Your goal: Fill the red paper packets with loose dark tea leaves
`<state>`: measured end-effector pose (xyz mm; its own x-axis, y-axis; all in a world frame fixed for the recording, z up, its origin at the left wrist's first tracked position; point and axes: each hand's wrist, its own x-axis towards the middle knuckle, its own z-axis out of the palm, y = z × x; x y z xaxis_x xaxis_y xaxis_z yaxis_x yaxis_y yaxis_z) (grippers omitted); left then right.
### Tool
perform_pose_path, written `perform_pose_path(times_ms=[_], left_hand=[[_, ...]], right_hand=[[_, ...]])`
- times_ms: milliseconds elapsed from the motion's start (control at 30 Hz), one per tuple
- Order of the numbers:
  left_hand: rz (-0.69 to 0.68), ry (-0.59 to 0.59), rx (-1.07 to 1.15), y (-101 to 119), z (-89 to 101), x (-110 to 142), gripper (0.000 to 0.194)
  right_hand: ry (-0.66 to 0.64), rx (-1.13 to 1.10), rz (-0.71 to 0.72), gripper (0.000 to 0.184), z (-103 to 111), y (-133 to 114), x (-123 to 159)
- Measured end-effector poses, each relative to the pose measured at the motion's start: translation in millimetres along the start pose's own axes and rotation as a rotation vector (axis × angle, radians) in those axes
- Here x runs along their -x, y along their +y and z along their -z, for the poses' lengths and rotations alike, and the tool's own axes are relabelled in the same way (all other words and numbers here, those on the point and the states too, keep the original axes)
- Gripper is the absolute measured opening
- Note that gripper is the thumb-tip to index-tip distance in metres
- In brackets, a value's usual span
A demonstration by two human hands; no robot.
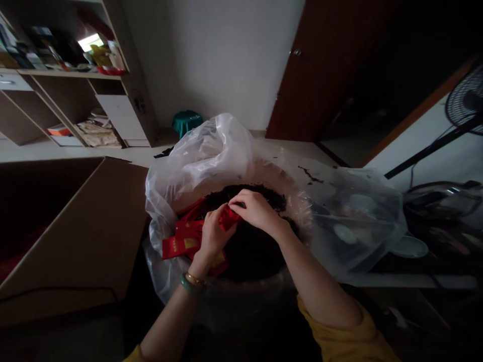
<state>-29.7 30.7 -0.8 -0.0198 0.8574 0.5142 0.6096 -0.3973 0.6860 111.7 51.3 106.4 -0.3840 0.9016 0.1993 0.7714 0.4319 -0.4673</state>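
My left hand (212, 232) and my right hand (253, 207) meet over a large clear plastic bag (211, 151) that holds a heap of dark loose leaves (252, 251). Both hands pinch the same small red packet (227, 217), the left from below, the right at its top edge. Several more red packets (181, 240) with gold print lie against the bag's left inner side, just under my left wrist. A bracelet sits on that wrist.
A big open cardboard box (75, 236) stands at the left. Shelves (71, 75) with clutter line the back left wall. A green stool (186, 122) sits by the wall, a brown door (320, 70) behind. A fan (466, 100) and metal pans (441, 201) are at right.
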Motion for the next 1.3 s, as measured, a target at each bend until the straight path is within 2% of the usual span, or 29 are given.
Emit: perform_pose_path(times_ms=[67, 200, 300, 433, 533, 633, 800, 967, 1033, 1167, 1233, 1300], left_hand=[[0.004, 0.004, 0.015, -2, 0.3, 0, 0.053], [-0.012, 0.007, 0.046, -5, -1.5, 1, 0.051], [-0.026, 0.000, 0.062, -6, -3.6, 3, 0.048], [-0.036, -0.071, 0.087, -4, -0.5, 3, 0.048], [-0.017, -0.115, 0.132, -3, 3.8, 1, 0.048], [0.020, -0.140, 0.215, -4, 5.2, 0, 0.051], [0.107, -0.174, 0.379, -9, 4.3, -2, 0.050], [0.262, -0.182, 0.538, -12, 8.7, -2, 0.052], [0.278, -0.179, 0.562, -12, 10.0, -1, 0.049], [0.229, -0.187, 0.507, -14, 8.5, 1, 0.057], [0.232, -0.185, 0.458, -15, 7.0, 1, 0.057], [0.258, -0.174, 0.452, -15, 6.0, 0, 0.049]], right_hand=[[0.050, -0.076, -0.038, 0.016, -1, 5, 3], [-0.004, -0.160, -0.078, 0.014, -6, 12, 7], [0.000, -0.087, -0.078, 0.012, -13, 12, 6], [-0.026, -0.007, -0.101, 0.012, -12, 16, 4], [0.056, -0.085, -0.048, 0.008, -3, 22, 5], [0.150, -0.128, 0.047, 0.015, 3, 24, 5], [0.001, -0.031, 0.195, 0.025, -6, 15, 6], [-0.032, -0.061, 0.138, 0.033, -16, 14, 11], [-0.001, -0.072, 0.093, 0.033, -20, 17, 9], [0.176, -0.067, 0.040, 0.012, -30, 30, 1], [0.212, -0.072, 0.033, 0.015, -35, 36, -3], [0.193, -0.081, 0.029, 0.019, -38, 41, -5]])
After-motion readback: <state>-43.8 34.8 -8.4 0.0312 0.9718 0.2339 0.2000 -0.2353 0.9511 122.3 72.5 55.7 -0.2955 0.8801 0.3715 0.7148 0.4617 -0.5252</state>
